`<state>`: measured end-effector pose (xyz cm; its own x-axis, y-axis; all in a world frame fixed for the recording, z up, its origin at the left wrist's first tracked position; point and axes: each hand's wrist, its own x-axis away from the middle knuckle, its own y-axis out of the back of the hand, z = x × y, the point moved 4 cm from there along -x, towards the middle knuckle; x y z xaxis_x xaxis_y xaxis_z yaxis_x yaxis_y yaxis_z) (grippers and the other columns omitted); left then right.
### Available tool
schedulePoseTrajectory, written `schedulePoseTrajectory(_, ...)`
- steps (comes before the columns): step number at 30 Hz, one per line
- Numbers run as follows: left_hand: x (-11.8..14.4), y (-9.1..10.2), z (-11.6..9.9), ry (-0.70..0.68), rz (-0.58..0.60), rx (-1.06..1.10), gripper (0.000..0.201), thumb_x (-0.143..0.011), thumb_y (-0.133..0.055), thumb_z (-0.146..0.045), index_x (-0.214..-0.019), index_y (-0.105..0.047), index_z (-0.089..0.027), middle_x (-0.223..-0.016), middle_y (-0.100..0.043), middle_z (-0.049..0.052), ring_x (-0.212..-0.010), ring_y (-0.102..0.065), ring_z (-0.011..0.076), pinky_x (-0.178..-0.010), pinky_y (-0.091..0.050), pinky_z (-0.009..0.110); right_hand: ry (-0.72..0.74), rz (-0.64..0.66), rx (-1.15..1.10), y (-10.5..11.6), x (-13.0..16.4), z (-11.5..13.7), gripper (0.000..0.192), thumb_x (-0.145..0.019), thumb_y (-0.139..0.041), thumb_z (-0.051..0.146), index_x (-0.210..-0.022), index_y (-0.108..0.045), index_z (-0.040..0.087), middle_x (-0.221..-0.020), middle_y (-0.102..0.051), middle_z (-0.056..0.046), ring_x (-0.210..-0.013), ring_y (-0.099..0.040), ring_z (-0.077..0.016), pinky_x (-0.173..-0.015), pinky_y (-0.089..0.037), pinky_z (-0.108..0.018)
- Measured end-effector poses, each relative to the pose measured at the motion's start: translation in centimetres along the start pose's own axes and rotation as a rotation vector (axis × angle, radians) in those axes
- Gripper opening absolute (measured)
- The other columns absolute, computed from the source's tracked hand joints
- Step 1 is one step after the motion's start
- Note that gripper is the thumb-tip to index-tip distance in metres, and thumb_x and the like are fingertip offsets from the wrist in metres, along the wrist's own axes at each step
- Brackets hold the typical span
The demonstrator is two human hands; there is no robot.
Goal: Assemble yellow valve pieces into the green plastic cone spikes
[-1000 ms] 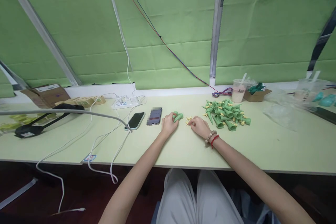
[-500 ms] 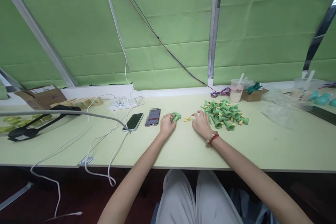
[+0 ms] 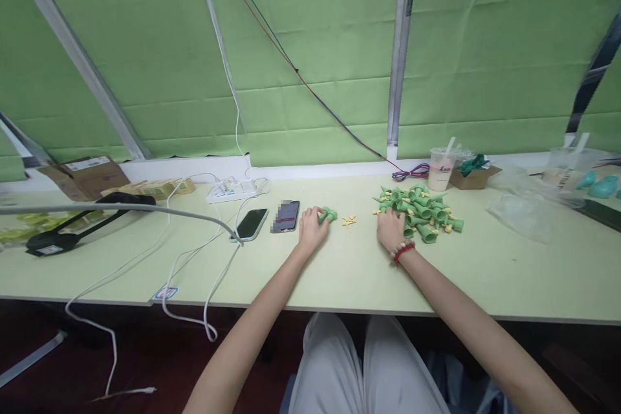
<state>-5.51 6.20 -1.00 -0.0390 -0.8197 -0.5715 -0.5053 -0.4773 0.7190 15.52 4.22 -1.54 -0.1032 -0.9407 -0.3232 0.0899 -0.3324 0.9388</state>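
My left hand (image 3: 313, 229) is closed around a green plastic piece (image 3: 330, 214) on the table, just right of a phone. My right hand (image 3: 391, 230) is at the left edge of a pile of green cone-shaped pieces (image 3: 427, 210) with yellow bits among them. Its fingers curl down into the pile, and their tips are hidden, so I cannot see what they grip. Between my hands lies a small group of yellow pieces (image 3: 348, 221).
Two phones, a dark one (image 3: 251, 225) and a lit one (image 3: 286, 216), lie left of my left hand. White cables run from a power strip (image 3: 231, 191) over the front edge. Behind the pile stand a drink cup (image 3: 440, 171) and a small cardboard box (image 3: 473, 178). A clear plastic bag (image 3: 519, 217) lies to the right.
My right hand has moved right, from beside the yellow pieces to the left edge of the green pile. My left hand stays on its green piece. The view has shifted slightly.
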Motion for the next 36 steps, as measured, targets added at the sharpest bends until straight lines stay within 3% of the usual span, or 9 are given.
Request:
schedulePoseTrajectory(6, 0.0, 0.0, -0.2, -0.02, 0.001, 0.022, 0.012, -0.076, -0.05, -0.022, -0.088, -0.052, -0.019, -0.081, -0.053, 0.005, -0.083, -0.048, 0.02, -0.075, -0.036, 0.032, -0.028, 0.033, -0.025, 0.7, 0.2, 0.0, 0.036, -0.084, -0.032, 0.004, -0.107, -0.057, 0.016, -0.108, -0.053, -0.016, -0.095, -0.054, -0.0223, -0.065, -0.038, -0.026)
schedulePoseTrajectory(12, 0.0, 0.2, -0.8, -0.069, 0.013, 0.07, 0.012, -0.078, -0.048, -0.023, -0.088, -0.052, -0.019, -0.081, -0.053, 0.005, -0.083, -0.047, 0.0194, -0.076, -0.036, 0.032, -0.01, -0.013, -0.144, -0.1, -0.8, -0.8, 0.041, -0.08, -0.036, -0.001, -0.109, -0.056, 0.019, -0.098, -0.061, -0.009, -0.087, -0.058, -0.0185, -0.066, -0.038, -0.024)
schedulePoseTrajectory(18, 0.0, -0.1, -1.0, -0.106, 0.093, 0.119, 0.015, -0.08, -0.047, -0.027, -0.091, -0.054, -0.019, -0.076, -0.055, 0.004, -0.08, -0.047, 0.0193, -0.075, -0.036, 0.032, 0.059, -0.124, -0.345, -0.6, -1.5, -0.7, 0.035, -0.079, -0.04, 0.001, -0.102, -0.063, 0.014, -0.099, -0.064, -0.011, -0.096, -0.056, -0.0197, -0.079, -0.04, -0.026)
schedulePoseTrajectory(22, 0.1, -0.4, -1.0, -0.113, 0.123, 0.218, 0.023, -0.083, -0.045, -0.031, -0.098, -0.056, -0.019, -0.078, -0.057, 0.005, -0.081, -0.048, 0.0193, -0.076, -0.036, 0.032, 0.102, -0.166, -0.708, -0.8, -1.7, -0.2, 0.028, -0.077, -0.046, 0.006, -0.096, -0.065, 0.014, -0.098, -0.066, -0.008, -0.09, -0.059, -0.0177, -0.082, -0.043, -0.029)
schedulePoseTrajectory(26, 0.0, -0.8, -1.0, -0.074, 0.188, 0.471, 0.039, -0.081, -0.049, -0.037, -0.115, -0.052, -0.019, -0.077, -0.057, 0.003, -0.078, -0.05, 0.0168, -0.074, -0.038, 0.029, -0.009, -0.05, -1.254, -1.7, -1.5, 0.9, 0.021, -0.073, -0.053, 0.008, -0.088, -0.066, 0.013, -0.093, -0.069, -0.008, -0.083, -0.063, -0.0155, -0.081, -0.047, -0.03)
schedulePoseTrajectory(30, -0.2, -0.9, -1.0, 0.025, 0.239, 0.704, 0.048, -0.078, -0.051, -0.041, -0.119, -0.051, -0.017, -0.079, -0.058, 0.002, -0.075, -0.052, 0.0147, -0.073, -0.04, 0.027, -0.14, 0.068, -1.517, -2.3, -0.9, 1.8, 0.021, -0.07, -0.06, 0.014, -0.09, -0.065, 0.013, -0.093, -0.069, -0.009, -0.082, -0.064, -0.0141, -0.073, -0.049, -0.025)
schedulePoseTrajectory(33, -0.3, -0.7, -1.0, 0.075, 0.215, 0.732, 0.05, -0.077, -0.053, -0.044, -0.118, -0.052, -0.016, -0.079, -0.058, 0.002, -0.076, -0.053, 0.0149, -0.074, -0.04, 0.027, -0.312, 0.163, -1.723, -2.7, -0.7, 1.7, 0.025, -0.067, -0.065, 0.015, -0.092, -0.065, 0.015, -0.092, -0.069, -0.007, -0.073, -0.062, -0.0106, -0.06, -0.047, -0.019)
schedulePoseTrajectory(36, -0.3, -0.7, -1.3, 0.085, 0.23, 0.782, 0.05, -0.075, -0.055, -0.045, -0.115, -0.053, -0.016, -0.081, -0.06, 0.003, -0.078, -0.054, 0.0152, -0.074, -0.04, 0.027, -0.374, 0.242, -1.857, -2.8, -0.8, 1.7, 0.025, -0.065, -0.067, 0.013, -0.09, -0.065, 0.017, -0.087, -0.069, -0.004, -0.064, -0.059, -0.0079, -0.051, -0.044, -0.016)
